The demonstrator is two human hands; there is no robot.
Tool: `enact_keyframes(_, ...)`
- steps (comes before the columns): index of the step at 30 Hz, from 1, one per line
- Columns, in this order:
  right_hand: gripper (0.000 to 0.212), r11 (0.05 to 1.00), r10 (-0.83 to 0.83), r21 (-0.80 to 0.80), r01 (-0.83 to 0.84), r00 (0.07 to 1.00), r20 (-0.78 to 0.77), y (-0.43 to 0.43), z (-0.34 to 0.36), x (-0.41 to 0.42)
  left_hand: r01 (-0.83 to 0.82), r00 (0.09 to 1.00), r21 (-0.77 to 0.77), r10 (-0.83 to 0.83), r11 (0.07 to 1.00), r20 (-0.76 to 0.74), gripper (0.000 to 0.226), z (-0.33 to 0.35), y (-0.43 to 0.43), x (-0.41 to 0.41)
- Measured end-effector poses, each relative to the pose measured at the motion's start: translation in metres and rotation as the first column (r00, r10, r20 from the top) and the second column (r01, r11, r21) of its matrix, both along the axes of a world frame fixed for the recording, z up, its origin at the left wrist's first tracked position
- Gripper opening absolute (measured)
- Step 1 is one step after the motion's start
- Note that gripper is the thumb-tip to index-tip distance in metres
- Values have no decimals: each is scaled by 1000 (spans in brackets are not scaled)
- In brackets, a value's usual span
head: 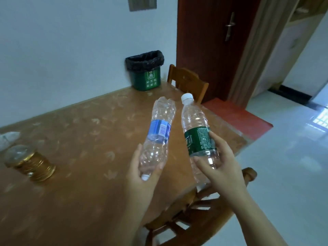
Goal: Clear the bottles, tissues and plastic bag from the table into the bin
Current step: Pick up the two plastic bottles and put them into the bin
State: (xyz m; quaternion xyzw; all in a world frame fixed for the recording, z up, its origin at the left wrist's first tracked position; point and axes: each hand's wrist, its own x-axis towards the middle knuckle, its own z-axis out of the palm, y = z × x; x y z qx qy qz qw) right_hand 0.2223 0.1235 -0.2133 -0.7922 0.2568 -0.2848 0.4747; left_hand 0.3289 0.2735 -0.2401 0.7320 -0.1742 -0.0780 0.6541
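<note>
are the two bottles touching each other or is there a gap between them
Apart. The head view shows a strip of table between the blue-label bottle in the left hand and the green-label bottle in the right hand.

Both hand-held bottles are clear, crinkled plastic: the blue-labelled bottle (pixel 158 137) and the green-labelled bottle (pixel 198 137). The table (pixel 85 125) has a glossy patterned cover. The far green bin (pixel 147 80) is smooth plastic, lined with black film.
</note>
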Motion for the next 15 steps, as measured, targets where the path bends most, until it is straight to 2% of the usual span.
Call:
enact_keyframes(10,69,983,-183,11,182,981,66,-177,14,-138,226,974,-47,-227,973,-26,81,15,-200,-108)
enact_keyframes(15,68,975,-220,9,220,972,79,-239,13,-184,263,964,-86,-264,961,-9,84,18,-276,-149)
